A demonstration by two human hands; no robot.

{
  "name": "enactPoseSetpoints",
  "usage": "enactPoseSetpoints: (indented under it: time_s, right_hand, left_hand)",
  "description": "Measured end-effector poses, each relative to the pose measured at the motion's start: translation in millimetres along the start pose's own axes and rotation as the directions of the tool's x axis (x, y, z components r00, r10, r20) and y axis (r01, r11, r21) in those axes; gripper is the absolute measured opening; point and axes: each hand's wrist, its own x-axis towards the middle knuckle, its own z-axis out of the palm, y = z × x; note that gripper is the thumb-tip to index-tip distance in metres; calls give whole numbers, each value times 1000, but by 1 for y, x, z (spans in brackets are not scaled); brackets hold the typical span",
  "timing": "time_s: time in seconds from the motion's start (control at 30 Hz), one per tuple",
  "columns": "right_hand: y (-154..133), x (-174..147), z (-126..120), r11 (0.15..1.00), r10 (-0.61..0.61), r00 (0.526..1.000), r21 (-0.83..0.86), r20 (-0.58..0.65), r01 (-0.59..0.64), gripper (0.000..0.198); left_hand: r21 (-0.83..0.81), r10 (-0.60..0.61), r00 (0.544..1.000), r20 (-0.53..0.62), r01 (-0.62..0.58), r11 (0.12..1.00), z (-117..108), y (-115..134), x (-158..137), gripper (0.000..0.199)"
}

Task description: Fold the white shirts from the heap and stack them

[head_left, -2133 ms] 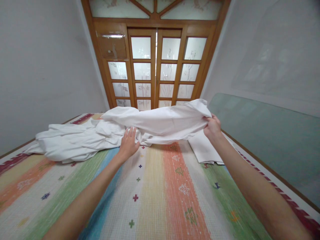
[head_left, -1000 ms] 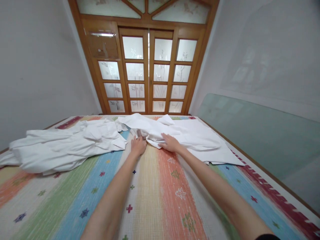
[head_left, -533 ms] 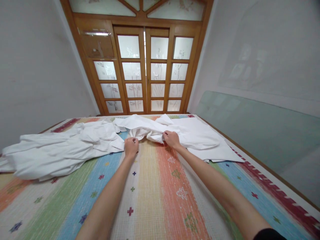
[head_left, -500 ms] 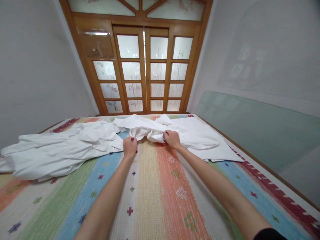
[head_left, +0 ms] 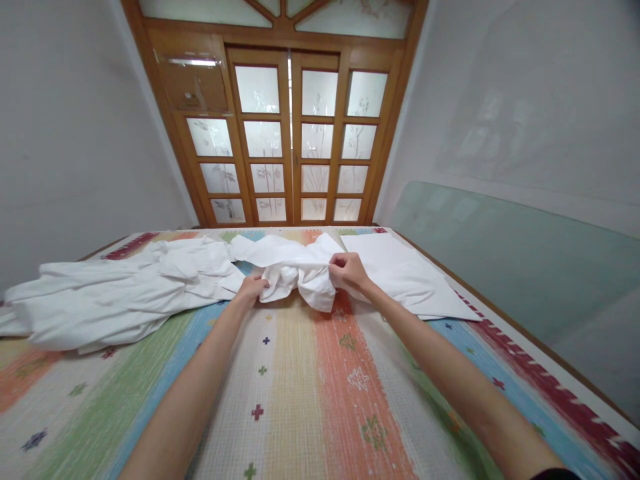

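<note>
A crumpled white garment (head_left: 295, 257) hangs between my two hands, its lower folds bunched and drooping toward the striped bed cover (head_left: 290, 373). My left hand (head_left: 253, 288) is closed on its left end, thumb against the cloth. Pinched in my right hand (head_left: 349, 270) is the right side of the same garment, held slightly higher. I cannot make out its exact kind. Left of my hands lies a heap of rumpled white cloth (head_left: 125, 290). To the right, flat white cloth (head_left: 415, 280) is laid out, partly hidden behind my right wrist.
A pale green headboard (head_left: 480, 253) runs along the right side of the bed. Wooden doors with glass panes (head_left: 295, 133) stand beyond the far edge. Plain walls flank both sides.
The garment between my hands has come away from the flat cloth on the right, and its lower folds hang nearer to me. My left hand has shifted slightly left, my right slightly right.
</note>
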Motion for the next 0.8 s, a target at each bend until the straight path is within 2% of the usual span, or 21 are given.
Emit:
enactPoseSetpoints:
  time_s: [0.07,0.13,0.27,0.3,0.4,0.43,0.5,0.57,0.6,0.7,0.73,0.8]
  right_hand:
    - [-11,-3,1,987,-61,978,-137,200,89,9]
    - [-22,-6,7,960,-105,957,-222,272,169,6]
    - [-39,-7,31,923,-185,965,-304,184,235,29]
    - [-42,-6,37,919,-196,964,-310,180,245,30]
    - [-45,1,50,925,-190,963,-294,190,240,13]
    - [-45,4,52,934,-171,971,-285,169,215,18]
    - [-45,11,50,959,-125,989,-247,73,140,31]
    - [-41,20,40,983,-87,994,-169,-72,73,35]
    - [-38,24,33,991,-66,986,-122,-154,47,36]
    - [-21,38,5,998,56,918,21,-394,-52,38]
    - [-13,42,-6,994,106,886,59,-452,-89,40]
    - [5,49,-31,984,176,841,119,-512,-133,42]
  left_hand:
    - [-19,32,999,13,-31,999,0,5,-4,11]
    - [-43,72,997,25,-71,997,1,12,-9,11]
    - [-84,155,985,73,-149,985,2,31,-26,22]
    - [-83,179,978,106,-171,982,2,37,-31,25]
    - [-1,272,935,227,-280,960,-3,54,-48,29]
    - [62,313,915,253,-338,939,-6,60,-54,30]
    - [236,412,870,270,-475,848,-14,69,-65,31]
    - [432,505,818,274,-574,696,-24,74,-73,40]
    - [519,530,799,285,-593,615,-31,74,-77,50]
    - [705,517,779,356,-587,398,-50,66,-85,87]
    - [742,497,776,390,-584,329,-56,62,-85,91]
    - [783,442,772,457,-585,213,-68,51,-85,85]
